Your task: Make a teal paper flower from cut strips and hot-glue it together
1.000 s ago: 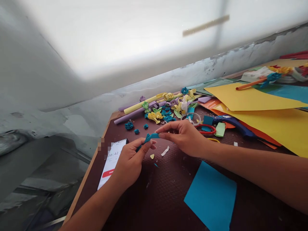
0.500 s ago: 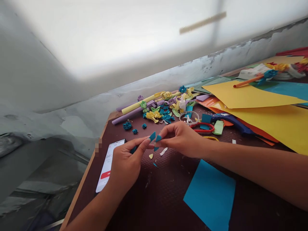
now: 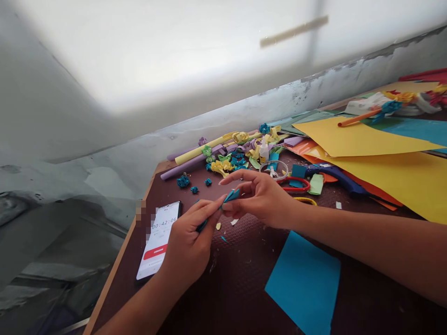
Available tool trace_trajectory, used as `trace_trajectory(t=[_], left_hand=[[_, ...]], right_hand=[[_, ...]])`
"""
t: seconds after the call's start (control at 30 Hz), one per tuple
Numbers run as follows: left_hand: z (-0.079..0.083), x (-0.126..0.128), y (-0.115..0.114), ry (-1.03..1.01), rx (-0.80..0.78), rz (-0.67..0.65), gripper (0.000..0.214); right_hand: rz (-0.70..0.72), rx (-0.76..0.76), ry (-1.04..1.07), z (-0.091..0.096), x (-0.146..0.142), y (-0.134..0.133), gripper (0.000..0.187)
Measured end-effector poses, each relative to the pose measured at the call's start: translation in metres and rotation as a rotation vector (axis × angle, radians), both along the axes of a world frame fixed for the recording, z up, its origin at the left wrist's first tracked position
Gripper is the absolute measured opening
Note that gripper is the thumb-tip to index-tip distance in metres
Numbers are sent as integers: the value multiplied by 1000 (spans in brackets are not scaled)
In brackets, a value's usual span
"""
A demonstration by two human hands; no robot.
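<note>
One narrow folded strip of teal-blue paper (image 3: 232, 196) is hovering over the dark maroon-brown textured tabletop (image 3: 240, 274), with a white-screened phone (image 3: 157, 242) lying at its eight o'clock. Your left hand (image 3: 191, 231) is pinching it; your right hand (image 3: 260, 200) is touching its two-o'clock end, can't tell if it's really gripping. Probably it's handling light, springy, creasing easily, so you're likely safest fingertip-holding the folded edges.
</note>
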State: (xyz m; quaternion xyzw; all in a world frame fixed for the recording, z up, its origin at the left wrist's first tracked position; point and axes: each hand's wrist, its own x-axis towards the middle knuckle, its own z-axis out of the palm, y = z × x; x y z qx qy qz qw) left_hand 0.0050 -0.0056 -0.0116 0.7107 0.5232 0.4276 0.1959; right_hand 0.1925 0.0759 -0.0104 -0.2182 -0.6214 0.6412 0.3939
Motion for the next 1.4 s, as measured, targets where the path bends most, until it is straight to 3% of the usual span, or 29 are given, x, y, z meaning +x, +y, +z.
trace_trajectory(t=[0.13, 0.23, 0.37, 0.5, 0.7, 0.97, 1.17, 1.27, 1.4], left_hand=[[0, -6, 5, 108, 43, 0, 32], [4, -9, 5, 58, 45, 119, 23], [9, -8, 4, -54, 97, 311, 14], [5, -9, 5, -85, 214, 160, 14], [0, -14, 6, -49, 175, -37, 25], [2, -11, 1, 70, 193, -83, 29], [0, -10, 0, 154, 343, 118, 22], [0, -11, 1, 145, 343, 148, 19], [1, -12, 2, 144, 457, 172, 24]], right_hand=[[-107, 347, -146, 1, 3, 2, 31], [-154, 339, -183, 6, 5, 3, 17], [-163, 257, -120, 9, 7, 3, 20], [-159, 277, -70, 7, 7, 4, 21], [-182, 390, -99, 6, 9, 5, 22], [-153, 360, -97, 6, 8, 2, 17], [-69, 200, -69, 7, 6, 2, 23], [-46, 143, -61, 6, 5, 3, 30], [-101, 3, 53, 4, 3, 9, 41]])
